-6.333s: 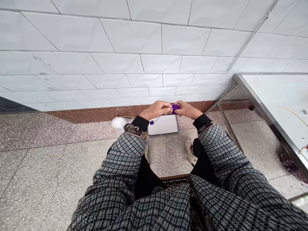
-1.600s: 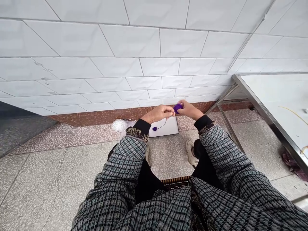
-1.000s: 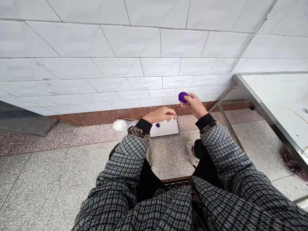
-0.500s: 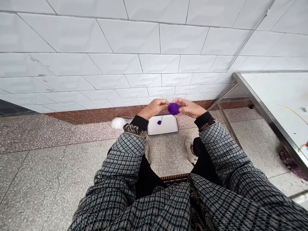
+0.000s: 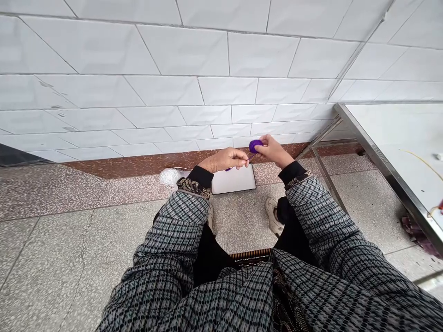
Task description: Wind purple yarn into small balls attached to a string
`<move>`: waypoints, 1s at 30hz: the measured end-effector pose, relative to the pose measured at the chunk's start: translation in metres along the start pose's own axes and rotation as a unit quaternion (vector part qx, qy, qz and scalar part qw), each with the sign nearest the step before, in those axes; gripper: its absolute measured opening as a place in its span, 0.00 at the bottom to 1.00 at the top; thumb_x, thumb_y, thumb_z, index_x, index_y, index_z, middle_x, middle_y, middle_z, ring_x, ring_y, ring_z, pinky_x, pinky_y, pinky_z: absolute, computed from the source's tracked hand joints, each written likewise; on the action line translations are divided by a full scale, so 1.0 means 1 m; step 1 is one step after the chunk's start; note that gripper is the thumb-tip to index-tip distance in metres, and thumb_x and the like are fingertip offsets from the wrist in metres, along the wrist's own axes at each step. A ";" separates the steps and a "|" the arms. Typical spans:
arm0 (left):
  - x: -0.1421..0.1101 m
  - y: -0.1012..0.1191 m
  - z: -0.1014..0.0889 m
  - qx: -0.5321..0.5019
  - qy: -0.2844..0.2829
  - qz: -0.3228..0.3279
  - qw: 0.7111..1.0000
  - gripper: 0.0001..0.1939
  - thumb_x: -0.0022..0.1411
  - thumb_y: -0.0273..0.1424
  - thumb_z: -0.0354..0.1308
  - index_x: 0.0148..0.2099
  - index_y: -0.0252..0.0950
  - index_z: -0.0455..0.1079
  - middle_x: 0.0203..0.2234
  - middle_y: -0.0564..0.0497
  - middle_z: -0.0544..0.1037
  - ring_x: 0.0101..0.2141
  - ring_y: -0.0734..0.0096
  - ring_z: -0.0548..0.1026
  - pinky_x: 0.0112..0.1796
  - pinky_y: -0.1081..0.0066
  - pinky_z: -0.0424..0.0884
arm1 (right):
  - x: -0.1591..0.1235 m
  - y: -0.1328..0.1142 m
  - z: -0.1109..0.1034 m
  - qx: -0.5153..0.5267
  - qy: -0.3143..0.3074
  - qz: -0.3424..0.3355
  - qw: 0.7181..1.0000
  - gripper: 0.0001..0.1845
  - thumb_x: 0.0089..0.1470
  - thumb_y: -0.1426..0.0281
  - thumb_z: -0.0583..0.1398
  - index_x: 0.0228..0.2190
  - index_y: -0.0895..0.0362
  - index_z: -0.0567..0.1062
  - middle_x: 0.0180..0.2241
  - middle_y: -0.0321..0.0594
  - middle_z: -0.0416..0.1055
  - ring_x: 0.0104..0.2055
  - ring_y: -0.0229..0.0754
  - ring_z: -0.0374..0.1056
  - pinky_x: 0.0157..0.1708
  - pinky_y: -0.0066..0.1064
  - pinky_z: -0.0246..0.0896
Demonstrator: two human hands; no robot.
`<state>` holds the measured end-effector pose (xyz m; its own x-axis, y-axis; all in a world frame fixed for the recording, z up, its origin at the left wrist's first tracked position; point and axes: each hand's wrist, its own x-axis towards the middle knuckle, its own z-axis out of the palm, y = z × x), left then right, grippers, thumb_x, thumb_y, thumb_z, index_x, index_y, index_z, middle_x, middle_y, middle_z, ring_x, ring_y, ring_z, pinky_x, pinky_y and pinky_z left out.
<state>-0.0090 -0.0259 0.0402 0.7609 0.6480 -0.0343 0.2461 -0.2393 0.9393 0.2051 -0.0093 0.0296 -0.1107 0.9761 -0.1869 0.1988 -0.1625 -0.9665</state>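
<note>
A small purple yarn ball (image 5: 255, 146) sits between the fingers and thumb of my right hand (image 5: 274, 150), which is closed on it. From the ball a short strand of purple yarn (image 5: 251, 157) runs to my left hand (image 5: 226, 160), whose thumb and fingertips pinch it. Below my hands a shallow white box (image 5: 233, 180) with a dark rim rests on the floor. A bit of purple shows under my left hand, most of it hidden.
A ball of white yarn (image 5: 169, 178) lies on the floor left of the box. To the right stands a metal-edged table (image 5: 380, 157) with a yellow cord on top. The tiled wall (image 5: 207, 92) rises close in front. My shoes (image 5: 273, 216) flank the box.
My right hand has lifted the yarn ball slightly up and right. My left hand has moved right and down along the strand. The small purple piece over the box is now mostly hidden.
</note>
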 end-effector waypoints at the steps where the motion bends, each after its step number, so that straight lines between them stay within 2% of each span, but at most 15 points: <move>1: 0.000 -0.001 0.000 -0.004 0.013 0.003 1.000 0.10 0.60 0.34 0.57 0.34 0.32 0.74 0.25 0.52 0.74 0.27 0.75 0.70 0.33 0.73 0.67 | -0.002 0.001 0.001 -0.034 -0.026 0.011 0.999 0.17 0.48 0.79 0.65 0.35 0.55 0.63 0.28 0.31 0.68 0.21 0.30 0.64 0.19 0.23 0.62; 3: 0.000 -0.005 -0.001 -0.018 0.052 0.007 0.998 0.10 0.60 0.34 0.57 0.34 0.31 0.73 0.24 0.51 0.74 0.26 0.75 0.70 0.32 0.73 0.67 | -0.007 0.001 0.003 -0.081 -0.108 0.033 0.990 0.16 0.47 0.81 0.65 0.34 0.56 0.65 0.27 0.32 0.69 0.22 0.32 0.66 0.21 0.24 0.64; 5: 0.002 -0.009 -0.002 -0.026 0.099 0.000 0.995 0.10 0.60 0.33 0.56 0.34 0.31 0.73 0.24 0.52 0.74 0.26 0.75 0.69 0.31 0.73 0.66 | -0.011 0.000 0.002 -0.084 -0.214 0.044 0.972 0.16 0.46 0.80 0.65 0.35 0.56 0.66 0.28 0.33 0.71 0.24 0.33 0.68 0.23 0.25 0.66; 7: 0.004 -0.014 -0.003 -0.012 0.147 -0.013 0.989 0.09 0.59 0.32 0.57 0.33 0.31 0.72 0.23 0.52 0.73 0.25 0.75 0.69 0.31 0.73 0.66 | -0.016 -0.003 0.000 -0.031 -0.304 0.036 0.952 0.18 0.44 0.77 0.67 0.36 0.56 0.67 0.32 0.35 0.73 0.27 0.34 0.70 0.26 0.26 0.69; 8: 0.005 -0.016 -0.004 0.000 0.166 -0.022 0.986 0.08 0.58 0.32 0.57 0.32 0.31 0.72 0.23 0.53 0.72 0.25 0.75 0.68 0.31 0.74 0.66 | -0.017 -0.006 -0.002 0.011 -0.326 0.024 0.945 0.19 0.44 0.75 0.67 0.37 0.56 0.67 0.34 0.36 0.73 0.28 0.35 0.71 0.27 0.28 0.70; 10: 0.008 -0.020 -0.004 0.013 0.186 -0.042 0.982 0.08 0.58 0.32 0.57 0.30 0.32 0.71 0.21 0.54 0.70 0.24 0.75 0.67 0.30 0.74 0.64 | -0.017 -0.011 -0.006 0.108 -0.314 -0.017 0.943 0.23 0.44 0.70 0.69 0.40 0.55 0.66 0.37 0.38 0.73 0.30 0.35 0.72 0.31 0.29 0.72; 12: 0.009 -0.021 -0.003 0.004 0.177 -0.055 0.983 0.09 0.59 0.32 0.56 0.30 0.32 0.70 0.20 0.55 0.68 0.23 0.76 0.66 0.29 0.74 0.64 | -0.015 -0.015 -0.009 0.192 -0.227 -0.068 0.952 0.25 0.46 0.65 0.68 0.42 0.54 0.64 0.39 0.38 0.73 0.32 0.35 0.73 0.33 0.30 0.72; 14: 0.010 -0.021 -0.001 -0.001 0.135 -0.054 0.989 0.08 0.60 0.32 0.56 0.31 0.33 0.71 0.21 0.55 0.69 0.23 0.76 0.66 0.29 0.74 0.64 | -0.010 -0.016 -0.011 0.232 -0.110 -0.103 0.961 0.24 0.50 0.62 0.67 0.45 0.52 0.63 0.39 0.38 0.72 0.34 0.35 0.72 0.35 0.29 0.73; 16: 0.009 -0.018 0.002 0.007 0.077 -0.043 0.996 0.09 0.60 0.33 0.56 0.32 0.33 0.72 0.24 0.53 0.71 0.25 0.76 0.67 0.30 0.74 0.64 | -0.004 -0.015 -0.013 0.228 -0.021 -0.106 0.968 0.22 0.53 0.61 0.65 0.46 0.51 0.63 0.39 0.37 0.72 0.35 0.35 0.72 0.36 0.28 0.73; 19: 0.007 -0.012 0.003 0.021 -0.002 -0.026 0.999 0.09 0.60 0.34 0.57 0.34 0.33 0.74 0.26 0.52 0.74 0.26 0.75 0.69 0.32 0.73 0.66 | 0.001 -0.008 -0.011 0.187 0.025 -0.074 0.979 0.17 0.56 0.64 0.63 0.45 0.52 0.64 0.38 0.37 0.71 0.33 0.34 0.71 0.34 0.27 0.72; 21: 0.006 -0.009 0.003 0.024 -0.026 -0.019 0.999 0.09 0.60 0.34 0.57 0.34 0.33 0.75 0.25 0.51 0.74 0.26 0.74 0.69 0.32 0.73 0.66 | 0.002 -0.002 -0.008 0.135 0.020 -0.046 0.990 0.16 0.55 0.68 0.63 0.43 0.54 0.65 0.35 0.36 0.71 0.29 0.33 0.70 0.30 0.26 0.71; 23: 0.005 -0.006 0.003 0.024 -0.022 -0.014 0.999 0.09 0.60 0.33 0.57 0.34 0.33 0.75 0.24 0.52 0.73 0.26 0.74 0.70 0.32 0.73 0.66 | 0.000 0.001 -0.003 0.059 -0.003 -0.013 0.998 0.15 0.53 0.72 0.64 0.41 0.55 0.65 0.32 0.35 0.71 0.25 0.32 0.67 0.26 0.25 0.69; 27: 0.004 -0.007 0.003 -0.002 0.055 -0.007 0.998 0.09 0.60 0.33 0.57 0.33 0.32 0.73 0.24 0.53 0.72 0.26 0.76 0.68 0.31 0.74 0.65 | -0.007 0.002 0.005 -0.069 -0.120 0.046 0.989 0.14 0.51 0.78 0.64 0.39 0.57 0.69 0.31 0.36 0.72 0.25 0.32 0.67 0.25 0.25 0.68; 30: 0.006 -0.011 0.003 -0.038 0.125 -0.032 0.991 0.08 0.60 0.32 0.55 0.33 0.32 0.71 0.21 0.55 0.68 0.23 0.77 0.65 0.28 0.75 0.63 | -0.013 -0.003 0.005 -0.074 -0.233 0.066 0.967 0.14 0.51 0.78 0.64 0.40 0.57 0.71 0.33 0.37 0.74 0.27 0.33 0.69 0.26 0.24 0.69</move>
<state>-0.0055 -0.0219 0.0283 0.5699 0.8215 -0.0180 0.2362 -0.1428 0.9612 0.2011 -0.0225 0.0340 -0.4941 0.7722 -0.3995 0.3749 -0.2254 -0.8993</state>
